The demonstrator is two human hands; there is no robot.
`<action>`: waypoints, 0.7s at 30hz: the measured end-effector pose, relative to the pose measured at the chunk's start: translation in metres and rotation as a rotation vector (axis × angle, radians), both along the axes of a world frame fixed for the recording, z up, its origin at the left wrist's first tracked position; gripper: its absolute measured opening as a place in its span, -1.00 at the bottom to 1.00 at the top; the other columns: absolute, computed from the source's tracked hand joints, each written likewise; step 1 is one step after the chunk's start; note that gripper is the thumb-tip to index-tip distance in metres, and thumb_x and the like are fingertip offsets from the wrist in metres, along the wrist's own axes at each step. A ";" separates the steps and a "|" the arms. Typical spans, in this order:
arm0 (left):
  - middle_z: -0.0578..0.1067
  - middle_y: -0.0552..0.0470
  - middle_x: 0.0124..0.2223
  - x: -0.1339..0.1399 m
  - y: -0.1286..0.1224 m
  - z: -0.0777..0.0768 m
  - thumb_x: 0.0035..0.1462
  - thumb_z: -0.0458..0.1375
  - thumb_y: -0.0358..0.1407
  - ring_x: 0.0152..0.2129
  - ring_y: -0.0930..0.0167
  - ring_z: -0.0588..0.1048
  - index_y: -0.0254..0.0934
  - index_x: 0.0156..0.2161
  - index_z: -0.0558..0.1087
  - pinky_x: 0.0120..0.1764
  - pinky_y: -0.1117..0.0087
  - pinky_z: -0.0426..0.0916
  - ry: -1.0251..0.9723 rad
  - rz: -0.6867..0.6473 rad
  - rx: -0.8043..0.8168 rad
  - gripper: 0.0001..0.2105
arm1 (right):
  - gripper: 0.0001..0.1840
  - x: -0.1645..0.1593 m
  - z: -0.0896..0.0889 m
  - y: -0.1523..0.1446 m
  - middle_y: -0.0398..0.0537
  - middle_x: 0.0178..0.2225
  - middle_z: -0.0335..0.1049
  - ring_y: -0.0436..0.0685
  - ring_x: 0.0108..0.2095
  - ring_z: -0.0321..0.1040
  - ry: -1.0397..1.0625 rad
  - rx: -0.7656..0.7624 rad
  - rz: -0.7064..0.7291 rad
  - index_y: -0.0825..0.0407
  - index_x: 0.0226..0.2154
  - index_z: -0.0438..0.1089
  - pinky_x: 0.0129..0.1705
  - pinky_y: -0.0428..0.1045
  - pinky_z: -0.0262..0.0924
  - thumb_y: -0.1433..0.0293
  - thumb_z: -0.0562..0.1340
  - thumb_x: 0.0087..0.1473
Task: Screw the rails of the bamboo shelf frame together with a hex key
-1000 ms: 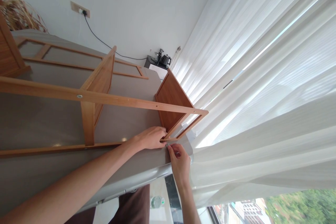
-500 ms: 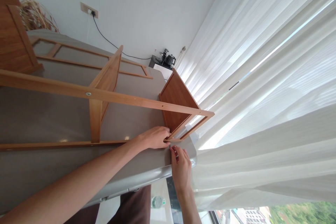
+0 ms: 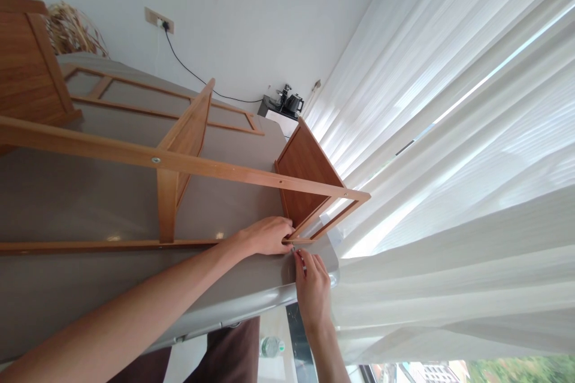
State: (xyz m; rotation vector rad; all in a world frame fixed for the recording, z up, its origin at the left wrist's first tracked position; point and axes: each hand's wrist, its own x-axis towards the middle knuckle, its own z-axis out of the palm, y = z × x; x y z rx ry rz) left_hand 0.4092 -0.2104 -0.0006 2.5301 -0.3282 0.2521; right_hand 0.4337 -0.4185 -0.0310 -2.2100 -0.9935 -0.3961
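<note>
A wooden shelf frame (image 3: pixel 233 172) lies on its side on a grey-brown table (image 3: pixel 103 203), with boards standing upright between its rails. My left hand (image 3: pixel 272 235) is closed around the lower rail near its right-hand corner, by the end board (image 3: pixel 309 176). Just in front of that corner, my right hand (image 3: pixel 312 278) pinches a thin metal tool that looks like a hex key (image 3: pixel 293 248). Its tip points at the rail close to my left fingertips; whether it sits in a hole is too small to tell. A metal fastener (image 3: pixel 156 160) shows in the upper rail.
Another wooden frame (image 3: pixel 148 109) lies flat toward the wall. A kettle (image 3: pixel 294 104) stands on a small cabinet beyond the table. White curtains (image 3: pixel 431 215) hang close on the right. Below the table edge is a plastic bottle (image 3: pixel 271 346).
The whole view has shifted slightly to the right. Both hands keep their places at the frame's corner, and the right fingers have turned a little around the tool.
</note>
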 end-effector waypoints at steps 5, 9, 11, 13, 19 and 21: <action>0.55 0.00 -0.28 0.000 0.000 -0.002 0.16 0.23 -0.26 -0.33 0.34 0.55 -0.26 -0.40 0.50 -0.31 0.39 0.31 -0.002 0.012 0.007 -0.85 | -0.62 -0.003 0.000 0.004 -0.03 -0.36 0.53 0.13 -0.37 0.40 0.105 0.051 -0.059 -0.04 -0.27 0.53 -0.29 0.00 0.25 0.09 0.12 0.35; 0.56 0.00 -0.29 0.000 -0.001 -0.003 0.14 0.23 -0.26 -0.34 0.34 0.55 -0.26 -0.40 0.50 -0.32 0.39 0.30 -0.005 0.020 0.016 -0.86 | -0.64 -0.003 0.003 0.007 -0.10 -0.41 0.55 0.08 -0.49 0.41 0.252 0.132 -0.169 -0.02 -0.32 0.50 -0.41 -0.05 0.23 0.08 0.19 0.29; 0.56 0.00 -0.28 0.000 -0.001 -0.004 0.14 0.22 -0.25 -0.34 0.33 0.55 -0.26 -0.40 0.51 -0.31 0.38 0.30 -0.007 0.024 0.023 -0.86 | -0.64 -0.001 0.004 0.008 -0.09 -0.41 0.58 0.10 -0.45 0.48 0.321 0.162 -0.187 0.00 -0.31 0.50 -0.40 -0.06 0.27 0.06 0.22 0.25; 0.57 -0.02 -0.27 0.001 -0.002 -0.004 0.15 0.21 -0.25 -0.33 0.32 0.56 -0.27 -0.40 0.51 -0.30 0.37 0.31 -0.010 0.029 0.028 -0.85 | -0.64 0.002 0.005 0.008 -0.07 -0.41 0.59 0.13 -0.43 0.52 0.373 0.176 -0.186 0.01 -0.31 0.51 -0.38 -0.06 0.30 0.05 0.25 0.21; 0.58 -0.01 -0.27 0.000 -0.003 -0.003 0.14 0.22 -0.26 -0.32 0.32 0.56 -0.27 -0.37 0.53 -0.30 0.38 0.31 -0.011 0.032 0.034 -0.87 | -0.63 0.007 0.003 0.004 -0.08 -0.44 0.57 0.12 -0.45 0.49 0.410 0.167 -0.151 0.01 -0.32 0.47 -0.41 -0.06 0.30 0.04 0.25 0.19; 0.58 0.00 -0.26 -0.001 -0.002 -0.001 0.13 0.22 -0.26 -0.32 0.33 0.56 -0.26 -0.36 0.53 -0.30 0.38 0.31 -0.010 0.031 0.032 -0.88 | -0.63 0.005 0.003 0.003 -0.09 -0.44 0.55 0.11 -0.46 0.47 0.387 0.159 -0.150 0.00 -0.32 0.45 -0.42 -0.06 0.28 0.04 0.24 0.20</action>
